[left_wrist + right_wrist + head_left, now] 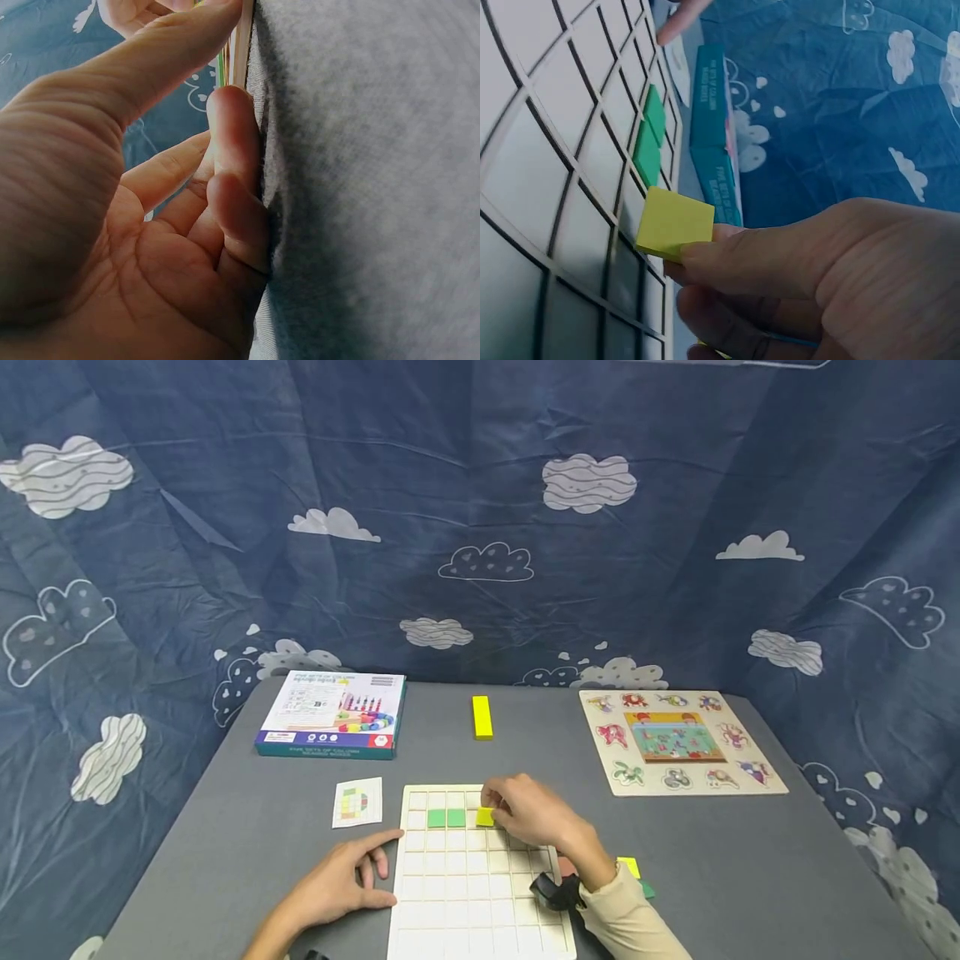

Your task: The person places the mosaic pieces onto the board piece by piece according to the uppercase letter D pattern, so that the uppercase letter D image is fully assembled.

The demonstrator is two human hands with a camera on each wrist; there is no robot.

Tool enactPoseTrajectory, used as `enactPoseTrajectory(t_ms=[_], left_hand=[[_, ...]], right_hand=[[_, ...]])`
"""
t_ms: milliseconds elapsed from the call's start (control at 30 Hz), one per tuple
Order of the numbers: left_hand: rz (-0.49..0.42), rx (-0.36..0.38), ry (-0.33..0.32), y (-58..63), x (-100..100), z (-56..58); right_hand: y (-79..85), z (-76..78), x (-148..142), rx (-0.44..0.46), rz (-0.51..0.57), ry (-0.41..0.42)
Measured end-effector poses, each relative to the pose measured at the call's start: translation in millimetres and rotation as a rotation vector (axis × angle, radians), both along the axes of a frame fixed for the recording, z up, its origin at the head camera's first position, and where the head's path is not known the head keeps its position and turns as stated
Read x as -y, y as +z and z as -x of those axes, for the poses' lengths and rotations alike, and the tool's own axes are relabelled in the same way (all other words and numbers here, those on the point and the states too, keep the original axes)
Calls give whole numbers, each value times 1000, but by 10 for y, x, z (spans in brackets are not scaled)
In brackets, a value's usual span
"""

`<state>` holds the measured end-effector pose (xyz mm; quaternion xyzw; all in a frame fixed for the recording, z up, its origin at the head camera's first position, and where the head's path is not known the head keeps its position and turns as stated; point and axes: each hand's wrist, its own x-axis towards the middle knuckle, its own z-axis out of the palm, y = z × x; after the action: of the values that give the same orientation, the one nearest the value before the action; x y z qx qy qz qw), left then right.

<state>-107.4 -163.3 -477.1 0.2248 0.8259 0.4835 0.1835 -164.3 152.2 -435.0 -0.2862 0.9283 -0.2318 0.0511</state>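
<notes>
A yellow square tile (673, 221) is pinched between the thumb and fingers of my right hand (534, 810). It hangs close over the white grid board (457, 889), near the board's far edge. Two green square tiles (446, 818) lie side by side in the second row of cells, left of the yellow one. My left hand (341, 877) rests at the board's left side, index fingertip and thumb tip touching its edge, other fingers loosely bent. Left of the board's far corner lies a pattern card (357, 802) with a coloured grid picture.
Partly hidden by my right forearm are a yellow tile (628, 866), a green tile (647, 889) and a reddish piece (566, 867). Further back stand a bead-set box (330, 714), a yellow bar (482, 718) and a picture puzzle board (678, 743). A cloud-print curtain (480, 527) hangs behind.
</notes>
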Motion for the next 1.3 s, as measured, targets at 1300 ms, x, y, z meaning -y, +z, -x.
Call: enactPoseTrajectory(t_ms=[1300], left_hand=[[-12,-19,0,-34,6,16]], right_hand=[[-96,-75,168,-31,-35,-71]])
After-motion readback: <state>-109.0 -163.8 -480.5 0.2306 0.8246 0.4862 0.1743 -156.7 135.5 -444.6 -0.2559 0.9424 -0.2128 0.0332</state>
